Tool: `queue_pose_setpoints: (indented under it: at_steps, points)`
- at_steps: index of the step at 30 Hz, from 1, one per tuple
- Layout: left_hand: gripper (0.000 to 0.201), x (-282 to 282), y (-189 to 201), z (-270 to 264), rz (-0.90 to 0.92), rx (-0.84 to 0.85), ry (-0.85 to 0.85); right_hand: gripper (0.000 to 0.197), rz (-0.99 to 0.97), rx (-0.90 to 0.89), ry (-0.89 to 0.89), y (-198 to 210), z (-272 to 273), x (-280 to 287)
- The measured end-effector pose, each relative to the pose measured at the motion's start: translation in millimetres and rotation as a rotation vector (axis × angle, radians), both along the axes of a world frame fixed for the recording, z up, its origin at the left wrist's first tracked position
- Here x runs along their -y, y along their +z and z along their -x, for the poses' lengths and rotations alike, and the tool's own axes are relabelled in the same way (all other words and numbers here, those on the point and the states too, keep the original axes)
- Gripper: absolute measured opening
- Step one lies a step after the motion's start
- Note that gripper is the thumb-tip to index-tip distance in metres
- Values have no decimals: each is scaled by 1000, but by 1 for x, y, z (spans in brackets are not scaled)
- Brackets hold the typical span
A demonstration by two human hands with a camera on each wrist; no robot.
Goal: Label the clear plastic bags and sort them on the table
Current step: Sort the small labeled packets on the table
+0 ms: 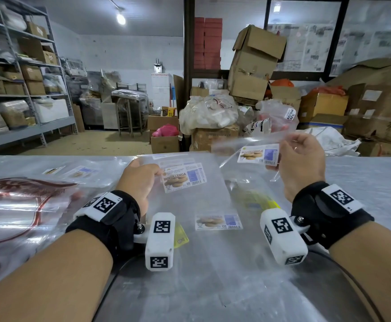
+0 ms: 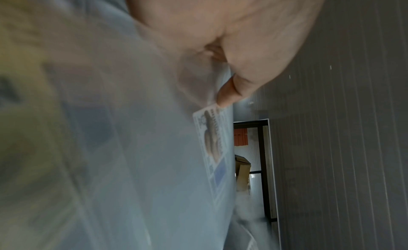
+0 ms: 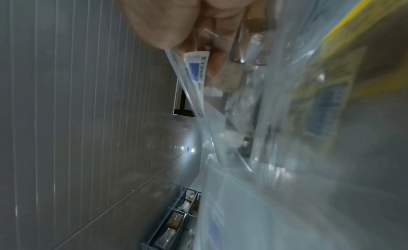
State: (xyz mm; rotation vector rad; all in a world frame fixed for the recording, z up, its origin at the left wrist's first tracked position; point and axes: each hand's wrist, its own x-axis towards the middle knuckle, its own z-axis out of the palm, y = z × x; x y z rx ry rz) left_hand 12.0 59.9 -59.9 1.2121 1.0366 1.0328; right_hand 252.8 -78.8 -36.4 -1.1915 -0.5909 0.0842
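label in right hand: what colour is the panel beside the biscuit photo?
Blue panel on a white label, pinched by the right hand. Clearest in the head view.

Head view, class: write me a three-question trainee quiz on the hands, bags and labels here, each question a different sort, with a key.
1. True or false: the right hand holds a labelled clear bag raised off the table.
2. The left hand pinches: A) the red-printed bag, B) the Biskut Lenga label, C) a cardboard box.
3. Fill in: the yellow sheet lies under clear ____.

Key: 1 true; 2 B; 3 plastic.
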Motion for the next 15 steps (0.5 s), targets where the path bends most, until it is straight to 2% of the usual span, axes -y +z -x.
queue_pose_setpoints:
  at_steps: [1, 4, 7, 10, 12, 13, 15]
  points:
    - [38, 0, 0, 0, -3, -6, 4, 7, -43, -28, -7, 2, 1, 1]
    - [63, 2, 1, 0, -3, -5, 18, 13, -141, -125, 31, 7, 3, 2]
    - [74, 2, 1, 0, 7, 16, 8, 9, -158, -251, 215, 9, 8, 2]
    - [67, 6, 2, -1, -1, 19, -57, 7, 23, -268, 395, 4, 16, 0]
    - [69, 8, 2, -1, 3, 39, -102, 7, 190, -209, 492, -2, 21, 0]
    - [61, 8, 2, -1, 0, 43, -117, 6, 283, -147, 506, -5, 23, 0]
    - [27, 12, 4, -1, -9, 71, -147, 4, 448, 11, 498, -11, 22, -2]
